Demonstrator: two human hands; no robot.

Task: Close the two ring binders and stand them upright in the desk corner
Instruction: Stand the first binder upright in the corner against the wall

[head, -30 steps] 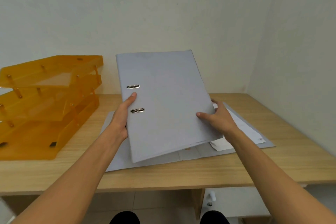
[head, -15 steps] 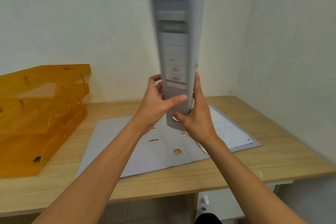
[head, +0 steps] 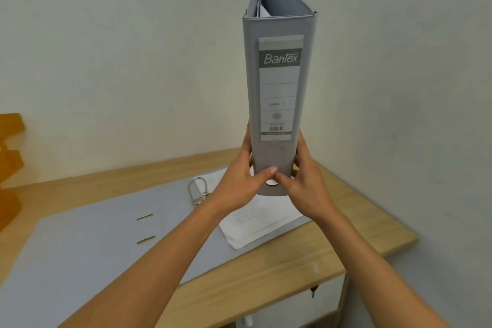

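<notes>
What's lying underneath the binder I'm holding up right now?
Under the held binder lies the second binder, open flat on the desk, its ring mechanism exposed and loose white papers on it. Both hands cover part of the papers.

Two binders — one closed [head: 279, 93], one open [head: 87, 242] — perhaps one orange tray stack [head: 9, 168].

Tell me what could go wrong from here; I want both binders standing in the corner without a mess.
1. Both hands, left and right, grip only the bottom of the closed binder, so it may tip.
2. It hangs above the open binder, whose rings stick up; setting it down early could crumple the papers.
3. The open binder lies over much of the desk near the corner, leaving little room.
</notes>
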